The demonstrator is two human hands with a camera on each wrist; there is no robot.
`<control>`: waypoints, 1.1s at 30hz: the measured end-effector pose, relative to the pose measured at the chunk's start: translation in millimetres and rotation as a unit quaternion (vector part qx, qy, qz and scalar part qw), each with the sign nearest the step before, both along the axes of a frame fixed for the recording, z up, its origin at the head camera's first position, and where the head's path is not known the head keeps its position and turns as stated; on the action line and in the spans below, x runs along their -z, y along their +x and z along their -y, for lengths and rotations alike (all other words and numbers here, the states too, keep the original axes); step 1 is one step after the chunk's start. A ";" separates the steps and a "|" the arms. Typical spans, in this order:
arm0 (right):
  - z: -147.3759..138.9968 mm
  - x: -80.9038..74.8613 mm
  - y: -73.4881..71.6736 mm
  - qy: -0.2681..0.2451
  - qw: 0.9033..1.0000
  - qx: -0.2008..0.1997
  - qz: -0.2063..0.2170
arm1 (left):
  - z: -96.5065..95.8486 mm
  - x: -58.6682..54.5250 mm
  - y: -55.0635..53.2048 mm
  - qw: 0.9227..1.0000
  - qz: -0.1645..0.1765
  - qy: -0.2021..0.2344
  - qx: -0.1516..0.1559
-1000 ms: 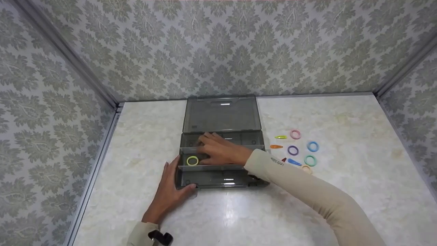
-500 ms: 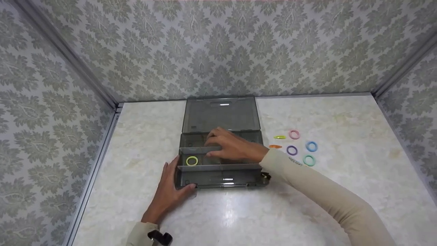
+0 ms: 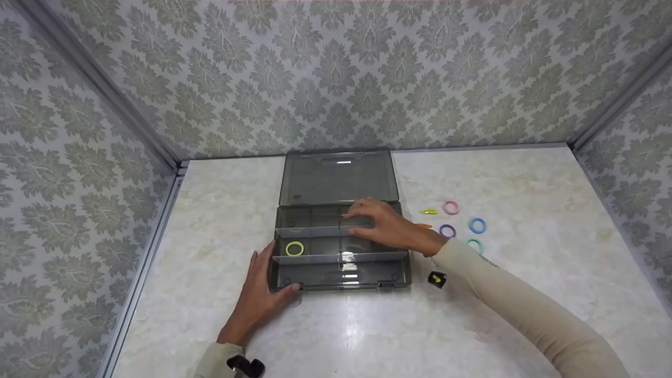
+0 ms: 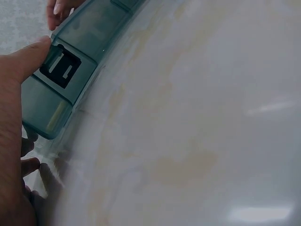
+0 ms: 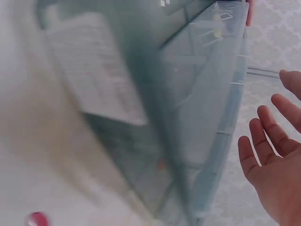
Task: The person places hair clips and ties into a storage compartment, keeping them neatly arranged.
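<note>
The open box [image 3: 310, 274] is set between the two hands. Its near left corner is gripped by the left hand [image 3: 261, 286], the thumb hooked at the front edge and the fingers laid along the side wall. Over the box's right half the right hand [image 3: 383, 227] is held with fingers loosely apart and nothing in its grasp; whether a divider is touched cannot be told. The yellow ring [image 3: 287, 249] is seen in the middle row, between the hands. Beyond both hands the lid [image 3: 338, 181] is laid back. To the right of the right hand, across a strip of table [image 3: 346, 331], a yellow clip [image 3: 429, 211] and a pink ring [image 3: 444, 208] are spread; a green ring [image 3: 474, 240] is partly hidden by the sleeve [image 3: 530, 304].
</note>
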State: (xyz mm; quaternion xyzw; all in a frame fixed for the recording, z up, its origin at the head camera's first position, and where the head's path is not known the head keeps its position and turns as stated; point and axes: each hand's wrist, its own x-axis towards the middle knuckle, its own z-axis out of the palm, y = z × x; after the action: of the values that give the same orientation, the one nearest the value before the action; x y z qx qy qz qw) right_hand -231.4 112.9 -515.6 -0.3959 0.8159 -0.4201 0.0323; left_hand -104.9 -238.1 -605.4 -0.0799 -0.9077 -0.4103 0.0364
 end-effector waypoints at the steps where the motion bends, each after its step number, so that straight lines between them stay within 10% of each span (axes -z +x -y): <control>1: -4.1 2.0 1.4 -0.009 1.000 0.005 -0.006 | 0.1 -0.1 -0.4 1.000 -0.002 0.000 0.001; 9: -36.4 17.6 16.3 -0.050 0.997 0.046 -0.044 | -0.8 -0.2 0.6 1.000 0.013 0.005 -0.003; 33: -116.9 36.7 38.4 -0.063 0.985 0.159 0.039 | 1.6 1.2 0.9 1.000 0.016 0.007 -0.004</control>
State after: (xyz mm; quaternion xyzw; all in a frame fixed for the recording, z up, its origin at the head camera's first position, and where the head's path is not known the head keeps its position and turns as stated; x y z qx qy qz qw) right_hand -192.9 229.8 -552.3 -0.2460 0.8382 -0.4858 -0.0285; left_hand -104.1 -239.7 -606.6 -0.0695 -0.9055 -0.4179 0.0244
